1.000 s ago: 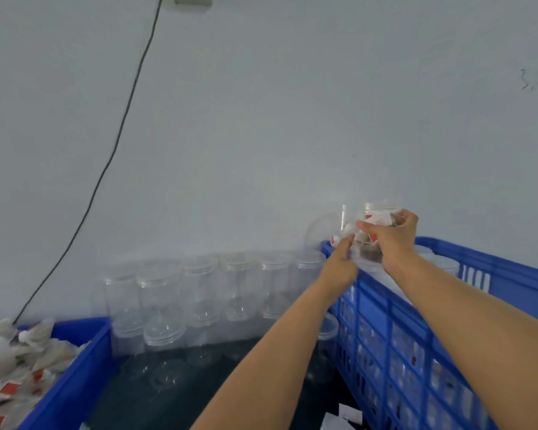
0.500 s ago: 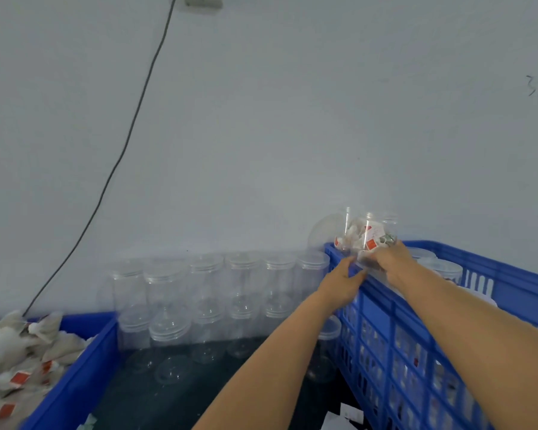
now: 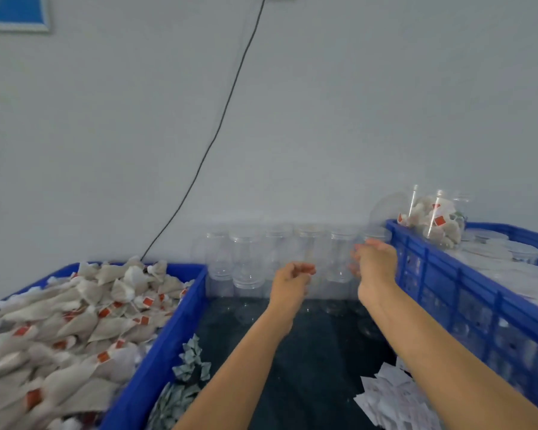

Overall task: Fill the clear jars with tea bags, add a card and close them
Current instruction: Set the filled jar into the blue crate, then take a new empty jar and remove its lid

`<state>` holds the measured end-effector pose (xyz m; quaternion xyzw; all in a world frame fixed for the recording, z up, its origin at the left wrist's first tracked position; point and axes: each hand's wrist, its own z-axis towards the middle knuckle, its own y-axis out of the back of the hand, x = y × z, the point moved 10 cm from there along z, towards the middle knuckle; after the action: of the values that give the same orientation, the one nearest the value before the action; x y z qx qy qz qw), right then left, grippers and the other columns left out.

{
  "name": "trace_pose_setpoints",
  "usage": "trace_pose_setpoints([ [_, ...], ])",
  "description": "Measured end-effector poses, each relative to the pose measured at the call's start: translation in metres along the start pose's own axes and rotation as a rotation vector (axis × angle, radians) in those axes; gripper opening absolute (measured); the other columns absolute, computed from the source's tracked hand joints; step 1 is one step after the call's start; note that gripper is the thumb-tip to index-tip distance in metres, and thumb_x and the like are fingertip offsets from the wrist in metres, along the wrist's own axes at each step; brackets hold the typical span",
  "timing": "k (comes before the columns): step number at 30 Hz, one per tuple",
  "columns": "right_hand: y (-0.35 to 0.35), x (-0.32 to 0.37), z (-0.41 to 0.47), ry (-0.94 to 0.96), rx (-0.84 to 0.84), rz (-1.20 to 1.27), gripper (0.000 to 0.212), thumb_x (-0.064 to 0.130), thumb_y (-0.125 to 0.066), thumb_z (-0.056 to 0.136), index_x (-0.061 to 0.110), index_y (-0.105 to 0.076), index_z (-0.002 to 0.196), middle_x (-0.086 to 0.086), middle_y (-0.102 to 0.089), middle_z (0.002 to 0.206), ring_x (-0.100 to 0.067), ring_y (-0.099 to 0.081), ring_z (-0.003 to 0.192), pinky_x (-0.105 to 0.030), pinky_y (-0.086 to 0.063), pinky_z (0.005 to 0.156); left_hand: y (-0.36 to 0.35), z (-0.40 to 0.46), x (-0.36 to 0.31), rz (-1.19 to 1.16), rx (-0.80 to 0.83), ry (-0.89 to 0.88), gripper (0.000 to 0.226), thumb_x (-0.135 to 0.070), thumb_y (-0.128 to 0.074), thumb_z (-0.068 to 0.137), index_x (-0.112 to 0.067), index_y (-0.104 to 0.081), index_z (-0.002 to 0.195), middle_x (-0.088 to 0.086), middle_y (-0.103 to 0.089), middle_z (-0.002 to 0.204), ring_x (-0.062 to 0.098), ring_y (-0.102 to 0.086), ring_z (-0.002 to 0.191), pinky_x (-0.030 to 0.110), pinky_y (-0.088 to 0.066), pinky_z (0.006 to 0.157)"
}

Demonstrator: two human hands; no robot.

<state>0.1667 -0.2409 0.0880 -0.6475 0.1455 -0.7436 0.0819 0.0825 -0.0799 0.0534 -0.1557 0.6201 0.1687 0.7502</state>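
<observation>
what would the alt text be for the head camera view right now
Two bare hands, left hand and right hand, hold nothing as they reach toward a row of empty clear plastic jars against a grey wall. A blue plastic crate of white tea bags sits at left; a blue slatted crate at right carries a filled clear jar.

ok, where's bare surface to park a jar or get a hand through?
Free: the dark tabletop between the left bin and right crate, in front of the empty jars; both hands hover over it. Crowded: tea bags fill the bin, lidded jars the crate, packets and cards take the near corners.
</observation>
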Motion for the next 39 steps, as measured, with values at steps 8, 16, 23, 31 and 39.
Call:
trace_pose_setpoints([
  [8,-0.071,-0.120,-0.108,-0.366,0.147,0.040,0.033,-0.011,-0.031,0.091,0.007,-0.052,0.108,-0.010,-0.061,0.084,-0.021,-0.058,0.076,-0.028,-0.046,0.059,0.130,-0.067,0.058,-0.140,-0.378,0.162,0.025,0.005,-0.044,0.095,-0.010,-0.064,0.092,0.000,-0.068,0.091,0.013,-0.062,0.081,0.024,-0.050,0.072],
  [16,-0.158,-0.146,-0.167,-0.353,0.404,-0.088,0.028,-0.009,-0.032,0.092,0.007,-0.055,0.092,-0.010,-0.065,0.079,-0.019,-0.060,0.069,-0.029,-0.049,0.061,0.229,-0.056,0.037,0.219,-0.500,0.163,0.031,0.001,-0.044,0.092,-0.017,-0.060,0.073,0.005,-0.065,0.080,0.018,-0.058,0.069,0.036,-0.053,0.069],
  [23,-0.243,-0.156,-0.227,-0.181,0.779,-0.269,0.032,-0.011,-0.034,0.089,0.010,-0.058,0.094,-0.009,-0.067,0.086,-0.019,-0.065,0.078,-0.028,-0.057,0.067,0.339,-0.073,0.045,1.217,-0.409,0.429,0.040,-0.024,-0.053,0.093,-0.011,-0.048,0.131,0.012,-0.058,0.124,0.029,-0.057,0.112,0.040,-0.049,0.092],
  [31,-0.292,-0.189,-0.278,0.091,1.192,-0.822,0.043,-0.003,-0.040,0.092,0.010,-0.046,0.133,-0.011,-0.051,0.133,-0.024,-0.050,0.119,-0.036,-0.043,0.096,0.357,-0.092,0.098,1.422,-0.128,0.628,0.087,-0.072,-0.052,0.082,-0.032,-0.018,0.151,0.016,-0.011,0.159,0.035,-0.037,0.137,0.039,-0.044,0.103],
  [39,-0.298,-0.184,-0.266,0.170,1.127,-0.712,0.039,-0.004,-0.041,0.094,0.011,-0.048,0.130,-0.007,-0.053,0.126,-0.014,-0.051,0.110,-0.022,-0.044,0.088,0.353,-0.089,0.090,1.446,-0.152,0.495,0.053,-0.064,-0.054,0.086,-0.029,-0.050,0.126,0.008,-0.042,0.139,0.025,-0.056,0.114,0.037,-0.051,0.094],
])
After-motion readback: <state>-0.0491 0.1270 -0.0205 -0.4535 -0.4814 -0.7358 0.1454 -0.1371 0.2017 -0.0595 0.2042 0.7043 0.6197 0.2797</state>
